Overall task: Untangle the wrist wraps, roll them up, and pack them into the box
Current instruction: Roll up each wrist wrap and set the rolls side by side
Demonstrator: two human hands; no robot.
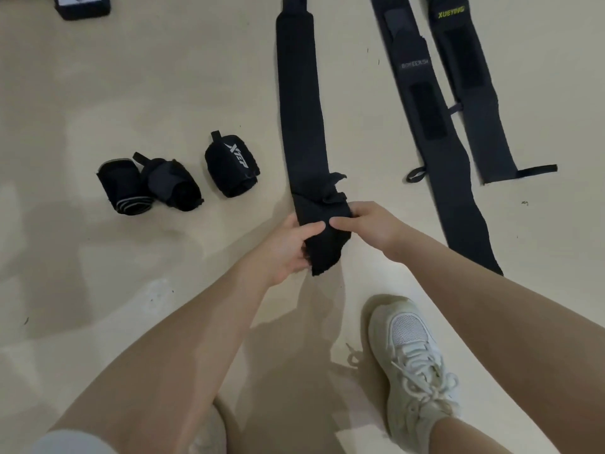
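Observation:
A long black wrist wrap (301, 103) lies stretched out on the pale floor, running from the top of the view down to my hands. My left hand (288, 249) and my right hand (370, 224) both grip its near end, thumbs on top, where the fabric is folded over. Two more flat wraps lie to the right, one marked BOXEERSH (425, 109) and one marked XUEYING (468, 70). Three rolled wraps sit on the left: one with grey stripes (122, 188), a plain one (173, 186) and one with a white logo (230, 165). A black box (82, 6) shows at the top left corner.
My white sneaker (412, 362) stands on the floor (131, 93) just below my right forearm. Part of a second shoe shows at the bottom edge between my arms.

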